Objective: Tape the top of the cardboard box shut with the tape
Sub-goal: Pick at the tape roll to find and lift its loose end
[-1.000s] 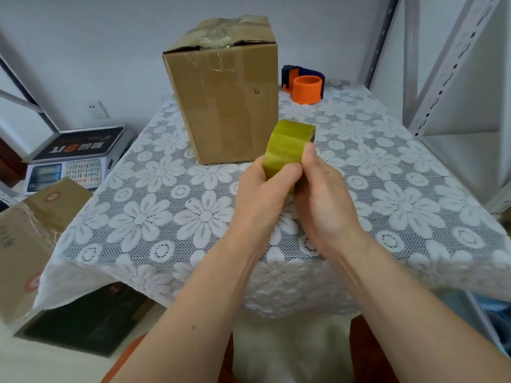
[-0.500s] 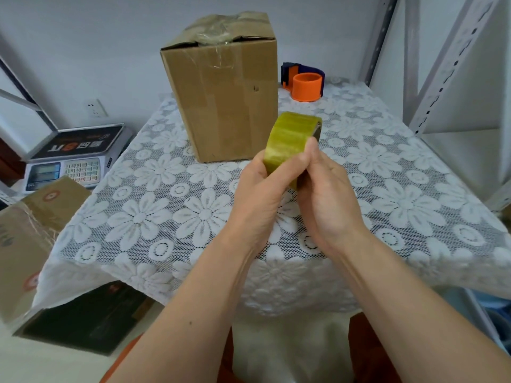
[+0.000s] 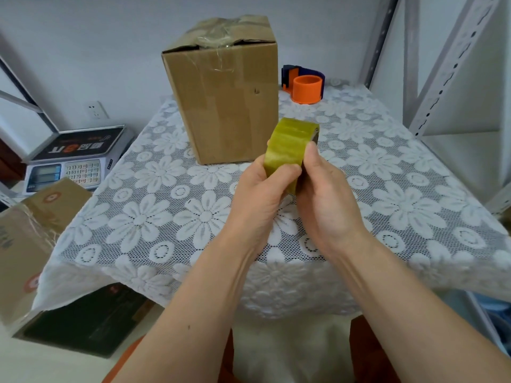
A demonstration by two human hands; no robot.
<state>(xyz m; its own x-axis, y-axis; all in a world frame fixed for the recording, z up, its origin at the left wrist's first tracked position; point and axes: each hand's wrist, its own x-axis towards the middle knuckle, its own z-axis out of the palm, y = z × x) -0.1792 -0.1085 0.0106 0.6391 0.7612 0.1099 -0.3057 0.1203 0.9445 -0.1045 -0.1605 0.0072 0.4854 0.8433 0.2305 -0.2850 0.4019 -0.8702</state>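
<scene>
Cardboard box (image 3: 224, 89), tall and brown, waits at twelve o'clock. Your left hand (image 3: 261, 189) and right hand (image 3: 326, 189) pinch the yellowish tape roll (image 3: 290, 150) — a buried tape end could split.

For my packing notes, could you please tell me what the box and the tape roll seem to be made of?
Box: apparently brown corrugated cardboard, matte, with creased flaps under crinkled clear film. Tape roll: likely glossy translucent plastic, yellowish, with sheen.

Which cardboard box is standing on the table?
The tall brown box behind the hands, with crumpled tape on top. The other box sits off the table, lower left.
</scene>
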